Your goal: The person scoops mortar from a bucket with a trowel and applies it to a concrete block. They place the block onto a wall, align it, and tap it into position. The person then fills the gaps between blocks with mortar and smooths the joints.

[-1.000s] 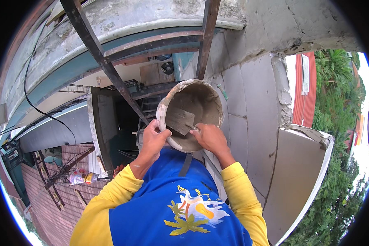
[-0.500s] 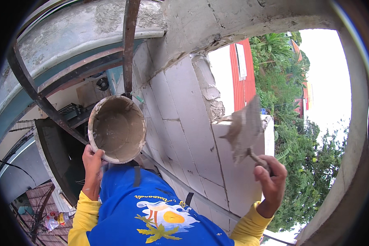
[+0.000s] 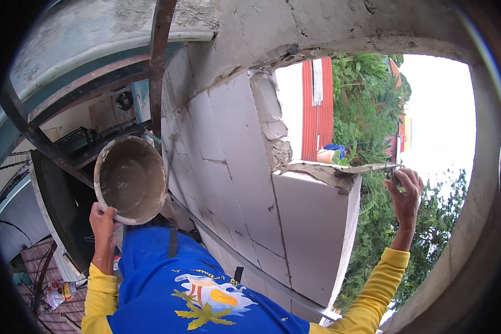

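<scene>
Biggest thing here is the wall [image 3: 228, 122], pale grey blocks with smooth faces and thin dark joints, pretty rough and crumbly along the edge by the opening. Past that edge you get a mass of greenery [image 3: 350, 106] and a red ribbed panel [image 3: 320, 128]. Blue shirt [image 3: 156, 261] with yellow sleeves takes up the bottom. Then the end block [image 3: 312, 234] of the wall, flat and chalky-looking.

Bucket [image 3: 98, 177] next: round, rim all crusted, held off the wall's left side. There's grey mix [image 3: 122, 183] in it, smeared up the inside too, can't tell how deep. The shirt's print [image 3: 217, 303] is a palm leaf, a white splash and a yellow oval.

Trowel [image 3: 370, 167] is nearly edge-on, thin blade reaching over the end block's upper right corner. Can't tell how hard it presses. Right hand [image 3: 404, 192] sits just beyond that corner, fingers curled round the handle. Left hand [image 3: 103, 225] has the bucket's near rim pinched, thumb over the lip.

Lumpy grey mortar [image 3: 317, 172] runs along the end block's upper edge, meeting the blade. Smallest bit: some yellow lettering [image 3: 206, 274] curving over the print.
</scene>
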The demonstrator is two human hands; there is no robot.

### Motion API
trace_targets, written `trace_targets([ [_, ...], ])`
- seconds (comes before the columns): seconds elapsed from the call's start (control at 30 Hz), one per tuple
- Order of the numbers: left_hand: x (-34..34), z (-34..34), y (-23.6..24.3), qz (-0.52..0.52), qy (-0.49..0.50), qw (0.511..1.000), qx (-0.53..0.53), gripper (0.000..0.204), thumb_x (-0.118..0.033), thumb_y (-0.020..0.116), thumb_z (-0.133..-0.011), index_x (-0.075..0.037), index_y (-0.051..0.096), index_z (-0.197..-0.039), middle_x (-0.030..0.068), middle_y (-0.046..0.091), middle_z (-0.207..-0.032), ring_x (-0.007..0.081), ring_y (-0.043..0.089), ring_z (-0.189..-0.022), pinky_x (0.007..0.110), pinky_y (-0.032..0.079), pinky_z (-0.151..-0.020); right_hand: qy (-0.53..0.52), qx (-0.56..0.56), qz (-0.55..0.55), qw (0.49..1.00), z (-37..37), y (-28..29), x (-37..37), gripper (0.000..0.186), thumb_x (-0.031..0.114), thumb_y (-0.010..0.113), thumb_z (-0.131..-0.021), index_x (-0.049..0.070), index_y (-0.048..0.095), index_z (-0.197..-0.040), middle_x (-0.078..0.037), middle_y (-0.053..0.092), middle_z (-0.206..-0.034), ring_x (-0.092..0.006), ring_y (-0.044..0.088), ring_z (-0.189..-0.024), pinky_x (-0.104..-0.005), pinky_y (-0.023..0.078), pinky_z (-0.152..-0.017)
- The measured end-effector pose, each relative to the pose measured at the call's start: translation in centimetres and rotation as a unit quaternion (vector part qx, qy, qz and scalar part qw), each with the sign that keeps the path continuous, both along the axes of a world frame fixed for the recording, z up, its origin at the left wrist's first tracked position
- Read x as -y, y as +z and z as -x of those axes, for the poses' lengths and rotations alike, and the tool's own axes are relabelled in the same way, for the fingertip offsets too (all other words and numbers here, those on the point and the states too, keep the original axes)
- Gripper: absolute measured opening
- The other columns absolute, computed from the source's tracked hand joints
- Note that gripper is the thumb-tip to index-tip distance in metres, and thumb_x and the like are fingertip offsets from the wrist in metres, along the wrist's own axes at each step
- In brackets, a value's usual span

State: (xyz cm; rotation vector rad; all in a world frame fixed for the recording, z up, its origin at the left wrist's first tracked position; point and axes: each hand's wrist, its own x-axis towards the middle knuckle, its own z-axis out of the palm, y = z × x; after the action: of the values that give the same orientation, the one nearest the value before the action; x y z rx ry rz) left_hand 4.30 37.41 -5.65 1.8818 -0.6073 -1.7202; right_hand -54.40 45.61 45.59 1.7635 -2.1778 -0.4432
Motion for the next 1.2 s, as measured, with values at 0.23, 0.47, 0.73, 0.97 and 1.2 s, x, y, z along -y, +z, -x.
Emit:
trace_targets([
  [0.23, -0.3, 0.3, -1.1, -0.008, -0.009, 1.0, 0.012, 0.013, -0.007, 0.064, -0.086, -0.011, 0.055, -0.094, -0.0011, 0.058, -0.083, 0.009, 0.058, -0.069, 0.025, 0.05, -0.057, 0.051, -0.111, 0.018, 0.992, -0.4, 4.9, -0.6, 0.035, 0.019, 0.092, -0.079, 0.007, 0.076, -0.108, -0.003, 0.072, -0.109, -0.0242, 0.063, -0.11, -0.0435, 0.038, -0.106],
  [0.47, 0.2, 0.5, -1.8, -0.012, -0.038, 0.999, -0.01, 0.014, -0.005, 0.062, -0.088, -0.009, 0.058, -0.101, 0.0026, 0.063, -0.091, 0.0141, 0.066, -0.077, 0.032, 0.06, -0.063, 0.055, -0.124, -0.032, 0.99, -4.9, 2.4, 3.5, 0.037, 0.021, 0.091, -0.079, 0.006, 0.077, -0.11, -0.002, 0.069, -0.101, -0.0237, 0.061, -0.105, -0.0434, 0.036, -0.108],
  [0.73, 0.6, 0.9, -2.3, 0.006, -0.04, 0.999, -0.03, 0.018, -0.002, 0.061, -0.088, -0.005, 0.058, -0.105, 0.0063, 0.065, -0.095, 0.0172, 0.07, -0.079, 0.037, 0.068, -0.068, 0.069, -0.079, -0.051, 0.993, -7.4, 1.7, 6.4, 0.036, 0.017, 0.089, -0.08, 0.006, 0.076, -0.111, -0.002, 0.068, -0.1, -0.0244, 0.062, -0.102, -0.0444, 0.037, -0.105],
  [0.97, 0.5, 1.0, -1.8, 0.001, -0.011, 0.999, -0.037, 0.018, -0.002, 0.061, -0.087, -0.006, 0.058, -0.105, 0.0061, 0.065, -0.094, 0.0166, 0.07, -0.077, 0.036, 0.068, -0.066, 0.09, -0.103, -0.156, 0.978, -9.2, -3.0, 8.6, 0.039, 0.009, 0.088, -0.079, 0.01, 0.075, -0.117, -0.003, 0.067, -0.106, -0.024, 0.061, -0.105, -0.0437, 0.038, -0.102],
  [1.2, 0.4, 0.3, -1.9, -0.019, -0.008, 1.0, -0.019, 0.018, -0.005, 0.063, -0.087, -0.01, 0.058, -0.105, 0.0025, 0.065, -0.092, 0.0131, 0.066, -0.078, 0.031, 0.058, -0.065, 0.08, -0.081, -0.132, 0.985, -8.8, -2.1, 8.9, 0.034, 0.01, 0.088, -0.081, 0.009, 0.078, -0.113, -0.002, 0.064, -0.096, -0.0232, 0.058, -0.097, -0.0409, 0.039, -0.095],
])
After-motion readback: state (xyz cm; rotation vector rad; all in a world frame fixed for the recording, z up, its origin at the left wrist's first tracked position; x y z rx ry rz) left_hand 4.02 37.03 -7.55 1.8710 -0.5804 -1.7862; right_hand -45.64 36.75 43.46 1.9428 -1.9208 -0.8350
